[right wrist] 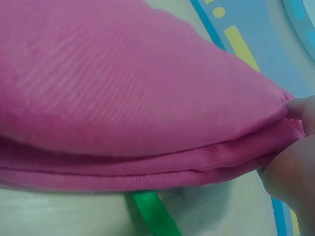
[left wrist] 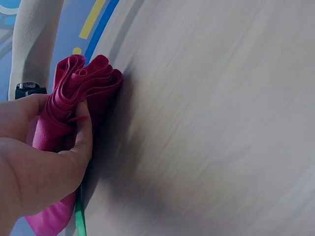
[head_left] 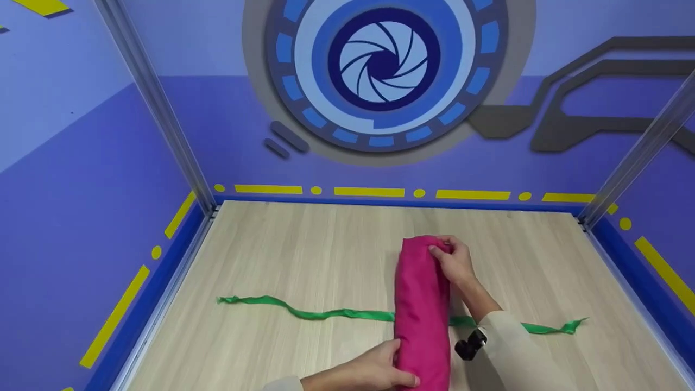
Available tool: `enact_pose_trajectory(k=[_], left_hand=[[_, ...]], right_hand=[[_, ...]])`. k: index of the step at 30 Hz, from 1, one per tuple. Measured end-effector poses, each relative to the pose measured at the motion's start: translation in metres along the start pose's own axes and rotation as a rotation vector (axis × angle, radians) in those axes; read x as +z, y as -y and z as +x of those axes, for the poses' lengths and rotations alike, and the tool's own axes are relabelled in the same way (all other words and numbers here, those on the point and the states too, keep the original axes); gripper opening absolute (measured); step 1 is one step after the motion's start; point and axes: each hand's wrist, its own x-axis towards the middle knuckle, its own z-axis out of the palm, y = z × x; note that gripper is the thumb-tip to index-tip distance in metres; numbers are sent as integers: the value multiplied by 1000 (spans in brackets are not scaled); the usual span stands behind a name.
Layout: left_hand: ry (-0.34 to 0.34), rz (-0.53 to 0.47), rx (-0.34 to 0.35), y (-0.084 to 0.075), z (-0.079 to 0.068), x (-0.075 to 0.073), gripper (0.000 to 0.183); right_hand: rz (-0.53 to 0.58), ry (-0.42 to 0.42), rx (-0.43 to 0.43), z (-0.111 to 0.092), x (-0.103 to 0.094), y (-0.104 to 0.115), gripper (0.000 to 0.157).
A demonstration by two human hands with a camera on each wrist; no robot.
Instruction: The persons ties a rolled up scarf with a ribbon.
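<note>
A bright pink rolled-up cloth (head_left: 422, 304) lies lengthwise across a green ribbon (head_left: 347, 313), whose two ends stick out on either side. My left hand (head_left: 374, 367) grips the roll near its close end, thumb on one side and fingers on the other. At the far end, my right hand (head_left: 455, 263) pinches the cloth's right edge. Folded spiral layers of the cloth (left wrist: 74, 83) show at the close end in the left wrist view. The right wrist view shows layered folds along the cloth's side (right wrist: 147, 93), with the ribbon (right wrist: 155, 214) coming out from beneath.
The roll and ribbon are on a light wood-grain table (head_left: 282, 244). Blue and purple printed panels (head_left: 217, 130) enclose its back and sides, with metal posts (head_left: 157, 108) at the rear corners. A small black device (head_left: 471, 344) sits on my right sleeve.
</note>
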Motion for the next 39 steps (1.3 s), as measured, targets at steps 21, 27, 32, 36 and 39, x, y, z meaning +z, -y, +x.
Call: enact_pose_trajectory(k=[21, 27, 32, 36, 39], left_hand=[[8, 26, -41, 12, 2, -4, 37], [-17, -11, -98, 7, 1, -9, 30], [-52, 92, -113, 1, 0, -18, 18], [-109, 233, -105, -4, -2, -24, 21], [-152, 307, -91, -2, -2, -25, 24]], right_hand=[[-19, 119, 94, -4, -11, -26, 51], [-67, 148, 74, -8, -19, -33, 55], [-71, 178, 92, -14, -26, -35, 56], [-74, 173, 97, -19, -31, -38, 51], [-93, 163, 93, -22, -32, -42, 47]])
